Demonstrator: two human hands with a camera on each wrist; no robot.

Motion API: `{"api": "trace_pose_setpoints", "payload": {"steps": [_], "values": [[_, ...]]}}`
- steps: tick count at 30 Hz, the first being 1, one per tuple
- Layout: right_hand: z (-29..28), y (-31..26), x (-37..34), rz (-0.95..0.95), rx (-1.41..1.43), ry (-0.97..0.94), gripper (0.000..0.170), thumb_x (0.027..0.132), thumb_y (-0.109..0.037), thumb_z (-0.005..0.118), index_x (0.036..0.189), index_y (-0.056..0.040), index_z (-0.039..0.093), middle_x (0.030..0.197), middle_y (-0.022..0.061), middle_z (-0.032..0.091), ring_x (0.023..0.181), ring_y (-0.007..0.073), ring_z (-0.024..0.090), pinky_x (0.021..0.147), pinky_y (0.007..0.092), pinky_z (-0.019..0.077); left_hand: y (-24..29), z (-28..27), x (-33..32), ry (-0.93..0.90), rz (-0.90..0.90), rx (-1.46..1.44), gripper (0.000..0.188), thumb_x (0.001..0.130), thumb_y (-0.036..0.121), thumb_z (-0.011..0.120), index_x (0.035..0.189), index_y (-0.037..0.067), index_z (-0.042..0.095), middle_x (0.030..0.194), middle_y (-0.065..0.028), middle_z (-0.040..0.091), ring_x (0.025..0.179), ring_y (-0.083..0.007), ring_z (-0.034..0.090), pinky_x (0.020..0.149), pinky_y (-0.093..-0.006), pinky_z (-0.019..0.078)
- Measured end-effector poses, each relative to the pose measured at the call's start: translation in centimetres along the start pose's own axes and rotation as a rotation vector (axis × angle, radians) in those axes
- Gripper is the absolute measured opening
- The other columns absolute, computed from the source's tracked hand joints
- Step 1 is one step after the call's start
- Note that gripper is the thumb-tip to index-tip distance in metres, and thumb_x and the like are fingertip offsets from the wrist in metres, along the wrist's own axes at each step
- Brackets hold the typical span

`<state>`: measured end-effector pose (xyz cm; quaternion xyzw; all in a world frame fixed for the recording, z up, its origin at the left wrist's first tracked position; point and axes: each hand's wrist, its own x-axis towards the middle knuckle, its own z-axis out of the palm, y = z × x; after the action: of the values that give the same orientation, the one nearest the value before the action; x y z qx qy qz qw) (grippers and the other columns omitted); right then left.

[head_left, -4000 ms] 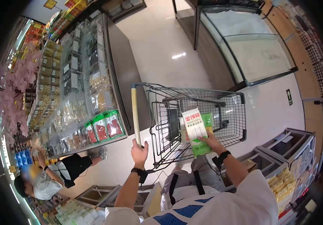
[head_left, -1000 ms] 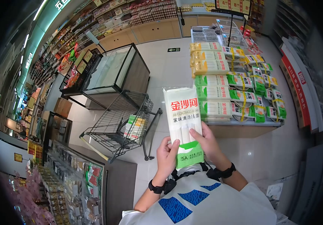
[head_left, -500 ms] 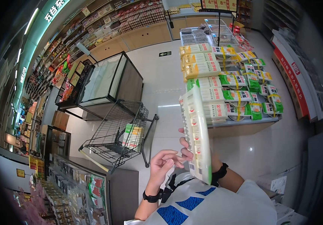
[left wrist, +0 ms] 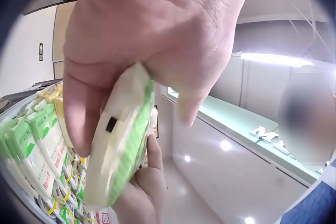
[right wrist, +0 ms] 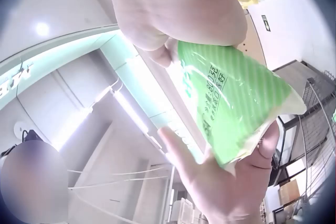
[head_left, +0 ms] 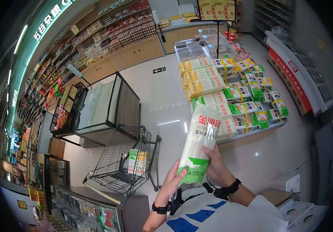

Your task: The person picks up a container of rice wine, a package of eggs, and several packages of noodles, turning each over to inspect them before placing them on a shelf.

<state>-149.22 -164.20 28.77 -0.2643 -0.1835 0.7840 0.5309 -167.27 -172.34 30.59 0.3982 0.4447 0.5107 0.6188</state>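
Observation:
A long clear-and-white pack of dried noodles (head_left: pixel 200 149) with red lettering and a green lower end is tilted in front of my chest. My right hand (head_left: pixel 216 166) holds its right side, thumb on the printed front and fingers behind. At the lower left corner my left hand (head_left: pixel 170 183) supports the green end, its thumb overlapping the front in the head view. In the left wrist view, the left fingers (left wrist: pixel 79 113) lie along the back of the pack, with the thumb on the other side. The right wrist view shows the green end (right wrist: pixel 231 98) between both hands.
Stacked noodle packs (head_left: pixel 205 83) fill a display ahead and to the right. A shopping cart (head_left: pixel 120 166) with packages in it stands at the left, beside a glass-topped case (head_left: pixel 99 102). Shelves (head_left: pixel 129 27) line the back, and a red-and-white stand (head_left: pixel 294 73) is far right.
The cart grip was let go earlier and the view swung to the noodle display. Since half a second ago the pack turned from edge-on to face-on, and the left hand came onto its lower end.

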Motion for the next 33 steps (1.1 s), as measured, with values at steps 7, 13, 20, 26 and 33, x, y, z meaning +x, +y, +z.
{"api": "trace_pose_setpoints", "payload": {"steps": [7, 13, 20, 26, 33], "values": [[1.5, 4.6, 4.0, 0.073, -0.111, 0.008, 0.062, 0.094, 0.000, 0.069, 0.149, -0.0101, 0.041, 0.136, 0.0072, 0.060, 0.126, 0.0210, 0.061, 0.104, 0.0390, 0.0540, -0.8, -9.2, 4.2, -0.154, -0.102, 0.223, 0.057, 0.090, 0.010, 0.080, 0.139, -0.002, 0.054, 0.123, -0.0090, 0.069, 0.112, -0.0153, 0.065, 0.096, -0.0312, 0.0530], [1.1, 8.7, 8.2, 0.213, -0.172, -0.017, 0.054, 0.093, -0.001, 0.071, 0.142, -0.0070, 0.050, 0.134, 0.0090, 0.064, 0.120, 0.0231, 0.066, 0.101, 0.0402, 0.0575, -0.9, -15.8, 6.0, -0.213, -0.241, 0.130, 0.051, 0.095, 0.013, 0.076, 0.139, -0.002, 0.055, 0.125, -0.0100, 0.070, 0.108, -0.0162, 0.067, 0.092, -0.0315, 0.0552], [-0.3, 7.4, 13.5, 0.099, 0.006, 0.328, 0.039, 0.097, -0.008, 0.067, 0.134, -0.0024, 0.056, 0.127, 0.0124, 0.068, 0.115, 0.0267, 0.069, 0.098, 0.0421, 0.0601, -1.7, -21.3, 7.1, 0.103, -0.282, -0.075, 0.042, 0.105, 0.028, 0.060, 0.139, 0.005, 0.053, 0.120, -0.0145, 0.071, 0.092, -0.0183, 0.072, 0.073, -0.0286, 0.0590], [-6.8, 2.4, 22.4, -0.018, 0.021, 0.456, 0.033, 0.094, -0.009, 0.069, 0.124, -0.0017, 0.060, 0.116, 0.0120, 0.071, 0.104, 0.0243, 0.072, 0.091, 0.0393, 0.0618, -3.9, -28.0, 5.1, 0.429, -0.271, -0.259, 0.038, 0.104, 0.030, 0.062, 0.132, 0.005, 0.057, 0.115, -0.0135, 0.072, 0.089, -0.0163, 0.071, 0.072, -0.0283, 0.0580], [-19.3, -1.1, 35.2, -0.016, 0.037, 0.487, 0.029, 0.092, -0.010, 0.071, 0.119, -0.0057, 0.061, 0.107, 0.0072, 0.070, 0.088, 0.0204, 0.068, 0.081, 0.0351, 0.0600, -3.4, -34.5, 5.8, 0.877, -0.136, -0.578, 0.031, 0.101, 0.034, 0.064, 0.118, 0.009, 0.059, 0.103, -0.0045, 0.065, 0.083, -0.0156, 0.062, 0.072, -0.0308, 0.0552]]}}
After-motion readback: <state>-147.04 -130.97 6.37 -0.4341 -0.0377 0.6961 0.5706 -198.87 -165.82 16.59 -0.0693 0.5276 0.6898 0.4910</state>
